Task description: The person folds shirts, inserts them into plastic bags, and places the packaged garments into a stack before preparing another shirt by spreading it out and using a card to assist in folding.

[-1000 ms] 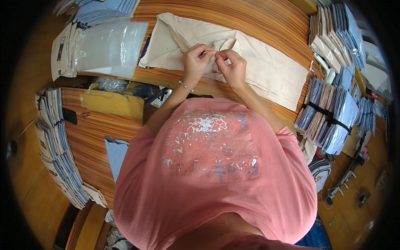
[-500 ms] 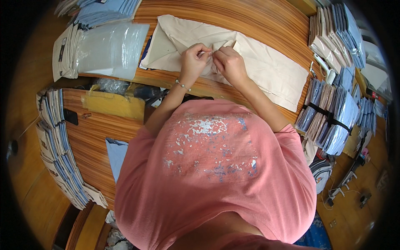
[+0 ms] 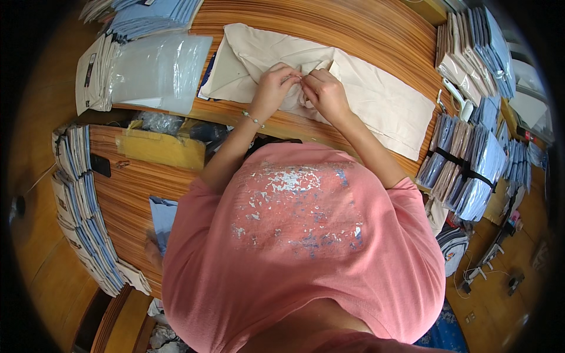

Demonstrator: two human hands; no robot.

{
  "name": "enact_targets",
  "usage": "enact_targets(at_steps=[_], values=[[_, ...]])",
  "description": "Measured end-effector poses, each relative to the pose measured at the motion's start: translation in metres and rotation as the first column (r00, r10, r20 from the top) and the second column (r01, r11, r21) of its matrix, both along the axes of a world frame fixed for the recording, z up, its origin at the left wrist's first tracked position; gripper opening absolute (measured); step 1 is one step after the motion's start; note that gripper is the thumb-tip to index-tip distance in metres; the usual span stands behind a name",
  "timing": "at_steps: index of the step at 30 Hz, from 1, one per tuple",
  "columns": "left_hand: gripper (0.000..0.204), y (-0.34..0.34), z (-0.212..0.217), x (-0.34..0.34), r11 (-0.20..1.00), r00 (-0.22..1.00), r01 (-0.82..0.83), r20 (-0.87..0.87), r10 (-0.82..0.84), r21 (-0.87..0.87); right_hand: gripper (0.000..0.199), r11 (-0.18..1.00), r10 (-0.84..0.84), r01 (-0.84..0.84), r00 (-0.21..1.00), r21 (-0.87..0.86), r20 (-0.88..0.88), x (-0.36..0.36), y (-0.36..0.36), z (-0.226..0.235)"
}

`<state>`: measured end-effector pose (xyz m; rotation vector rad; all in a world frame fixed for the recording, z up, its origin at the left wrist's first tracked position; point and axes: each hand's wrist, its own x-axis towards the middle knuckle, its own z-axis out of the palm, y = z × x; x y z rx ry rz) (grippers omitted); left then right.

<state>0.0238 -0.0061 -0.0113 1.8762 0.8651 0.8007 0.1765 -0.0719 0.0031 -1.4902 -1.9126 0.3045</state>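
A long, partly folded beige garment lies across the wooden table in front of me. A dark blue edge shows from under its left end. My left hand and my right hand meet over the gathered cloth near its middle. The left thumb and fingertips are pinched together on a bit of the fabric. Close beside them, the right fingers are curled and closed on the same garment. The exact spot between the fingertips is too small and partly covered to make out.
Left of the garment are clear plastic bags and a beige folded stack. A phone lies on the lower-left table beside rows of folded clothes. Bagged garments stand at right, near a white-handled tool.
My hands stay at nearly the same place on the garment, with slight finger movement. A blurred hand of another person has appeared at the lower left, by the blue cloth.
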Motion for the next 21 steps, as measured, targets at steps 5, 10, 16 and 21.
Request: enact_targets(at_steps=[5,10,16,21], values=[[0.009,-0.004,-0.002,0.005,0.991,0.988,-0.131,0.087,0.13,0.005,0.006,0.999,-0.037,0.037,0.998,-0.001,-0.041,-0.001,0.002,0.002],[0.008,-0.006,-0.011,0.005,0.987,0.991,-0.135,0.018,0.134,0.088,0.007,0.999,-0.039,0.04,0.999,-0.027,0.028,-0.002,0.002,-0.001],[0.006,0.009,-0.008,-0.005,0.974,0.995,0.083,-0.069,-0.07,0.213,0.007,0.999,-0.012,0.011,0.999,-0.034,-0.043,-0.002,0.003,0.002],[0.008,0.01,-0.017,-0.007,0.938,0.98,0.136,-0.18,-0.082,0.318,0.008,1.0,0.024,-0.024,1.0,-0.006,-0.019,-0.002,0.003,0.002]])
